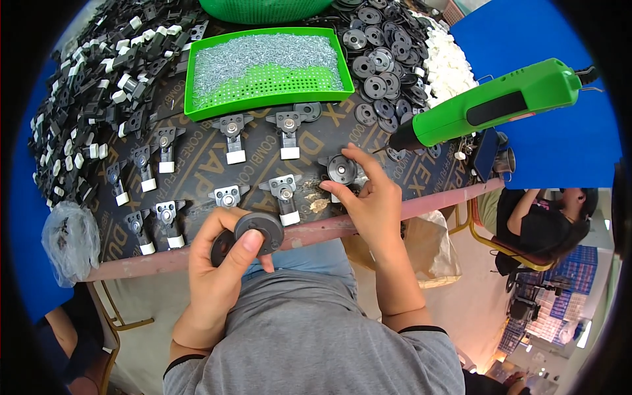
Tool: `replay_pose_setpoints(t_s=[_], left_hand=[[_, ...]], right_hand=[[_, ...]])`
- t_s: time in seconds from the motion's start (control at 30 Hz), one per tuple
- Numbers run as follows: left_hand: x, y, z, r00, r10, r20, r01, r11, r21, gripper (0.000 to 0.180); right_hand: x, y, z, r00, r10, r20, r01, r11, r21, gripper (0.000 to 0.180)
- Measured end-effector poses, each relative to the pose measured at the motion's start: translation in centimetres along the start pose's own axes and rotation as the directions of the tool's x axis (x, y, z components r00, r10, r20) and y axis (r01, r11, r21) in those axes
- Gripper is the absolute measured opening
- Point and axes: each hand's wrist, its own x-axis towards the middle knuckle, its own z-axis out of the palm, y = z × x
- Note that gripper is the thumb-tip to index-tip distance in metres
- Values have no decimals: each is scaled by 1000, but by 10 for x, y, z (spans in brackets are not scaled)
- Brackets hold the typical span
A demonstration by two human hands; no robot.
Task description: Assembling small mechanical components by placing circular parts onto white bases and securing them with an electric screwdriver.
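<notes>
My left hand (220,270) is closed around a few round black discs (266,230), stacked and fanned between thumb and fingers near the table's front edge. To its right, my right hand (372,204) grips another black disc (342,169) by its rim, thumb and forefinger on opposite sides. That disc sits on top of a black bracket, mostly hidden beneath it. Several similar black brackets with white end caps (286,197) stand in two rows on the table, each with a metal piece in its middle. A green electric screwdriver (500,102) reaches in from the right, its tip near my right fingers.
A green tray (276,105) of small screws lies beyond the rows. Black discs (375,85) and white pieces (447,62) are heaped at the far right, black-and-white parts (85,85) at the left. A clear plastic bag (71,243) hangs at the left edge. Another person (546,217) sits at right.
</notes>
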Motion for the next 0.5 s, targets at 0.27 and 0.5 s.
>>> replay_pose_setpoints(t_s=[0.27,0.5], left_hand=[[-2,1,-5,1000,-26,-2,26,999,-22,14],[-1,-10,-4,994,-55,91,59,997,-43,16]], right_hand=[[-25,-14,2,977,-114,-181,100,991,-87,37],[-48,-57,-5,978,-149,147,25,781,624,12]])
